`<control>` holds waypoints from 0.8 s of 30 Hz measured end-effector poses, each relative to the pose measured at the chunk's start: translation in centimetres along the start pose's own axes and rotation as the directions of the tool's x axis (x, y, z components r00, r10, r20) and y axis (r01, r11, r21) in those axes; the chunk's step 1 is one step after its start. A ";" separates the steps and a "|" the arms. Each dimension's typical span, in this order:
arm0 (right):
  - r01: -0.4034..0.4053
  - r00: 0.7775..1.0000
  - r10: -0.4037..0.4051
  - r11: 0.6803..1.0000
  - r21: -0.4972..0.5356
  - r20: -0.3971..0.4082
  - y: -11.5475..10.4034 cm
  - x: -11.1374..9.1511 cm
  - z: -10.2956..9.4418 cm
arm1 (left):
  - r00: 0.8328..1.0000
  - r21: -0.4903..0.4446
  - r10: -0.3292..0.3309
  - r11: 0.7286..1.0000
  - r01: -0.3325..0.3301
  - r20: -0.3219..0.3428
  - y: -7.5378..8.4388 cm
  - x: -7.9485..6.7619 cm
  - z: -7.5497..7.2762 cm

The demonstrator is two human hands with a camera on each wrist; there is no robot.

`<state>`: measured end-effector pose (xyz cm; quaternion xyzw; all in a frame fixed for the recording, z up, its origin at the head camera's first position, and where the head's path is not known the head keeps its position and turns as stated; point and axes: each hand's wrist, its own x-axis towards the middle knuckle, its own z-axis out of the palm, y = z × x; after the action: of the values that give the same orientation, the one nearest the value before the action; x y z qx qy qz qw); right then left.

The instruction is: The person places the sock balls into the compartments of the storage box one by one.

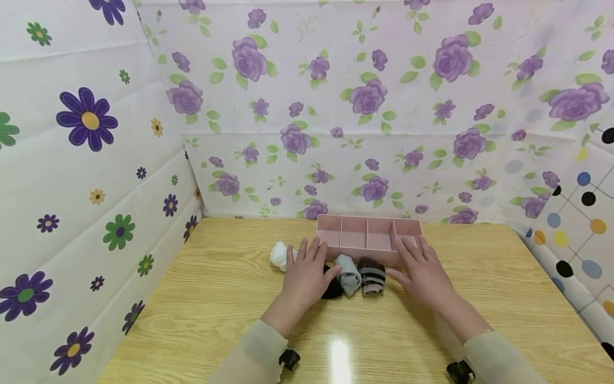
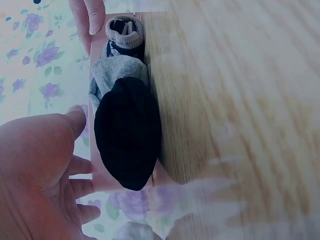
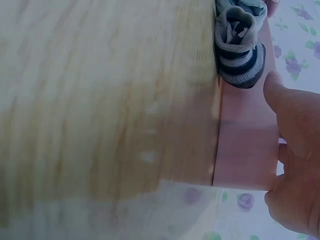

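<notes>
L hand (image 1: pixel 305 274) & R hand (image 1: pixel 427 274) both spread, fingers extended, at opp. ends of the pink box (image 1: pixel 354 223), which sits twd the back of the counter (image 1: pixel 230 277).

Hard to see: in head view, L hand covers pt. of the white bundle (image 1: pixel 279 256) & pt. of the black sock (image 1: pixel 332 285); R fingers overlap the box's far-R compartment; socks hide stretches of its front wall. Wrist views cut both hands off at the frame edge, & some fingertips go behind the box, so exact contact's unclear. Pale shape (image 2: pixel 136 232) at bottom of L wrist view is blurred, can't ID.

L fingertips at the box's front L corner; R fingertips at/over the front rim, R end. Thumbs stick out twd the sock row: black, grey sock (image 1: pixel 348 274), striped sock (image 1: pixel 372 277), L to R, side by side along the box front. White bundle's on L hand's outer side.

Only head view gives all 4 compartments. There the L thumb tip overlaps the grey sock's edge, but L wrist view has it apart. Both wrist views show the striped sock's ribbed cuff; R wrist view, R thumb just beside that sock, not touching.
</notes>
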<state>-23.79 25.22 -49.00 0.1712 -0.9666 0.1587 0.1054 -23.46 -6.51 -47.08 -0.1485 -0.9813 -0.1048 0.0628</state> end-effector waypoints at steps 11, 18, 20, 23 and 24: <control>-0.084 0.996 0.085 0.995 0.045 -0.010 0.0 -0.7 -0.5 | 0.998 0.022 0.001 1.000 0.000 -0.062 -0.7 0.1 -0.8; -0.086 0.996 0.086 0.996 0.036 0.016 0.5 -0.9 -0.5 | 0.995 -0.004 -0.040 0.999 0.039 -0.096 -1.9 0.2 -1.4; -0.083 0.996 0.083 0.996 0.036 0.017 0.6 -1.0 -0.5 | 0.994 -0.003 -0.060 0.998 0.059 -0.090 -2.3 0.2 -1.6; -0.079 0.997 0.078 0.996 0.042 0.016 0.7 -1.0 -0.3 | 0.993 -0.018 -0.089 0.996 0.088 -0.080 -3.0 0.2 -2.0; -0.079 0.997 0.078 0.996 0.045 0.016 0.8 -1.0 -0.3 | 0.992 -0.022 -0.097 0.995 0.095 -0.077 -3.3 0.1 -2.1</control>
<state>-23.14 26.33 -49.19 0.1366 -0.9695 0.1835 0.0883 -24.40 -10.01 -45.66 -0.0974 -0.9832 -0.1225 0.0943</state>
